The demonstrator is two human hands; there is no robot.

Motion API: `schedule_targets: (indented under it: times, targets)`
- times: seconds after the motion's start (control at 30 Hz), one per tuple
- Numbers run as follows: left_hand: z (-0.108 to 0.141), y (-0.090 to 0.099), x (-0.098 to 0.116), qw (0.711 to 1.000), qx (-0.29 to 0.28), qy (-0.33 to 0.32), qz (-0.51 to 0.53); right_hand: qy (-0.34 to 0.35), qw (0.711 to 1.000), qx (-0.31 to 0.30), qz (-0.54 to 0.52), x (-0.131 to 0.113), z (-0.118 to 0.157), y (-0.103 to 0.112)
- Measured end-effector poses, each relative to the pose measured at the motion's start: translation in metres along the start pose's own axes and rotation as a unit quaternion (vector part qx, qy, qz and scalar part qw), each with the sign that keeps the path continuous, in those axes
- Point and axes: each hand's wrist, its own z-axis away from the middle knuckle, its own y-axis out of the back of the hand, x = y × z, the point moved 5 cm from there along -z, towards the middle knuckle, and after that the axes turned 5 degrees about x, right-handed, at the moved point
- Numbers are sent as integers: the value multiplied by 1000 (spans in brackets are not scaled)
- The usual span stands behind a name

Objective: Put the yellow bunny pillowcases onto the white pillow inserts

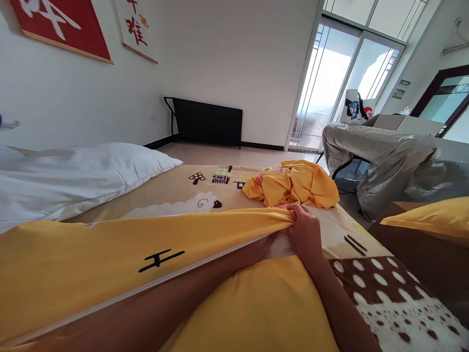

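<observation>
A yellow fabric cover [110, 244] with a black printed mark and a pale strip along its edge stretches across the front of the view. At its right end, my right hand [306, 227] is closed on a bunched part of the cloth. My left forearm reaches beneath the pale edge, and my left hand [262, 248] lies mostly behind the cloth with its fingers hidden. More smooth yellow fabric [256, 308] shows below and between my arms. Just beyond my right hand, a crumpled heap of yellow cloth [308, 183] with pink spots rests on the patterned blanket [176, 188].
White pillows [98, 171] lie at the left of the bed. To the right, a yellow cushion [436, 217] sits on a brown surface, near a plastic-covered table [370, 139] bearing boxes and a bag. A black panel [207, 122] leans by the far wall, left of a glass door [337, 73].
</observation>
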Motion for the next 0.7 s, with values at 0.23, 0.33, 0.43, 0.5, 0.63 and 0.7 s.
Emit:
schedule_targets:
  times: [0.23, 0.33, 0.43, 0.5, 0.63, 0.7]
  targets:
    - [7, 8, 26, 993, -107, -34, -43, 14, 999, -44, 22, -2, -3, -3]
    - [10, 8, 31, 984, -163, -40, -65, -3, 999, -46, -6, 3, -6, -8]
    - [12, 8, 33, 973, -209, -30, -92, -5, 996, -31, -81, 6, -9, -8]
    - [11, 8, 32, 973, -202, -13, -109, -11, 989, -34, -142, 8, -10, -8]
    - [5, 7, 26, 984, -136, 14, -115, -14, 964, -66, -259, 9, -10, -11]
    - [4, 6, 23, 986, -112, 27, -120, -13, 937, -100, -333, 8, -10, -15]
